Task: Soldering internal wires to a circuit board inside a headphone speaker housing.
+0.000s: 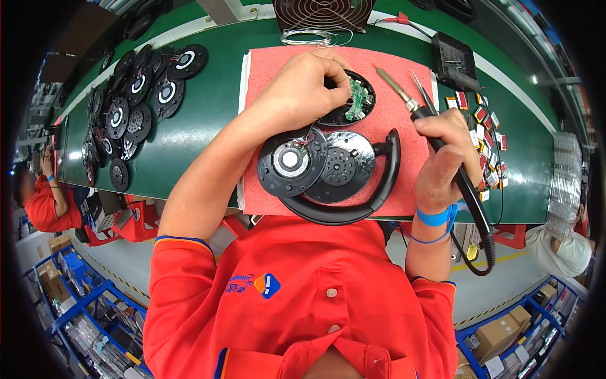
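A black headphone with a curved headband (392,167) lies on a pink foam mat (271,201). One of its ear cups (344,118) holds a green circuit board (357,101). My left hand (309,88) is over that cup's left side, fingers bent together; whatever they pinch is hidden. Nearer me, a round speaker plate (291,160) with thin wires overlaps a second ear cup (349,170). My right hand (445,155) grips a soldering iron (464,183), its tip up and apart from the board. Metal tweezers (421,87) stick up from the same hand.
Several loose speaker plates (118,117) spread over the green table (183,142) at left. Small battery packs (486,151) lie at right, by a black tray (454,61). Solder wire (310,38) rests before a fan (324,12). A person (50,196) sits far left.
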`<state>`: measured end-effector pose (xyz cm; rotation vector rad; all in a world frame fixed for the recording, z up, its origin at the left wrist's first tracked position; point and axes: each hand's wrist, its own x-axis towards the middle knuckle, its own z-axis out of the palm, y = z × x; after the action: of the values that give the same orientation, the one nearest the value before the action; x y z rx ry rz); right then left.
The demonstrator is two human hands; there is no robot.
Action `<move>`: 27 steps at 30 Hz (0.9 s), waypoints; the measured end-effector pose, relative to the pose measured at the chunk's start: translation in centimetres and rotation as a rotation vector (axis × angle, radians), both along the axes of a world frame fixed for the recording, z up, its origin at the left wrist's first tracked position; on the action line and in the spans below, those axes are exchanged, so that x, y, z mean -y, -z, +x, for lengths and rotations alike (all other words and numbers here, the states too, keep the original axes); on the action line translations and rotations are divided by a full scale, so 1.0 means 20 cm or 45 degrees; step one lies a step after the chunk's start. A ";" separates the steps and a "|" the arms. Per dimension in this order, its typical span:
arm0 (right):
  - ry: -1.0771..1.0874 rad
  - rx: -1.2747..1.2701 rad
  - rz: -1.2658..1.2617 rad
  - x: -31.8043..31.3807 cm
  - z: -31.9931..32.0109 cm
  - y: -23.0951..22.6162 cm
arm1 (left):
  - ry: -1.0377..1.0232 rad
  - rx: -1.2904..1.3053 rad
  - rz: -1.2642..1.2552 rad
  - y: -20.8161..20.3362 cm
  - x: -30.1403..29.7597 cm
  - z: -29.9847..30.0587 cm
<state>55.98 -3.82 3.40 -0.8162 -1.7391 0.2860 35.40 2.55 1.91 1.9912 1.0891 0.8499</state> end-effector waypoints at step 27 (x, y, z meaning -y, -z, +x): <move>-0.062 0.010 -0.209 0.00 -0.03 -0.02 | -0.005 -0.068 -0.160 -0.03 0.01 0.00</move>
<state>55.29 -3.77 3.72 -0.8943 -1.7612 0.4635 35.41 2.34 2.49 1.9171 1.1487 0.7158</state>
